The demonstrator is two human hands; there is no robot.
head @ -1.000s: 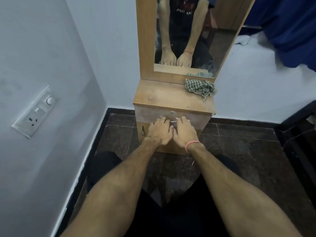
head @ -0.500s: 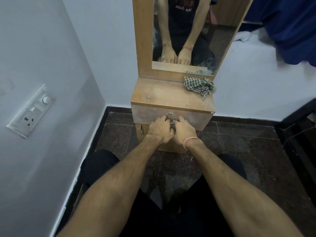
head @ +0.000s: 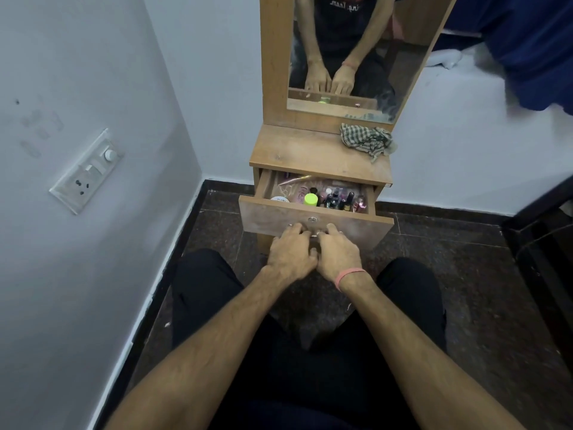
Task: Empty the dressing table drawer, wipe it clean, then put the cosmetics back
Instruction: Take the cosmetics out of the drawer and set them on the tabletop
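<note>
Pulled out since a second ago, the drawer now stands open below the dressing table's surface. Both hands — left hand and right hand — sit side by side, each grip curled on the handle at the drawer's 6 o'clock edge. Cosmetics crowd its 3 o'clock half — a checked cloth lies on the surface at 1 o'clock.

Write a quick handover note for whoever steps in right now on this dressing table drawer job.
Left hand and right hand: both gripping the handle on the drawer front.
Drawer: open, cosmetics still inside, mostly front right, including a lime-capped bottle.
Checked cloth: on the tabletop, back right, unused.
Done: drawer opened.
Left: empty it, wipe it, restock.
</note>
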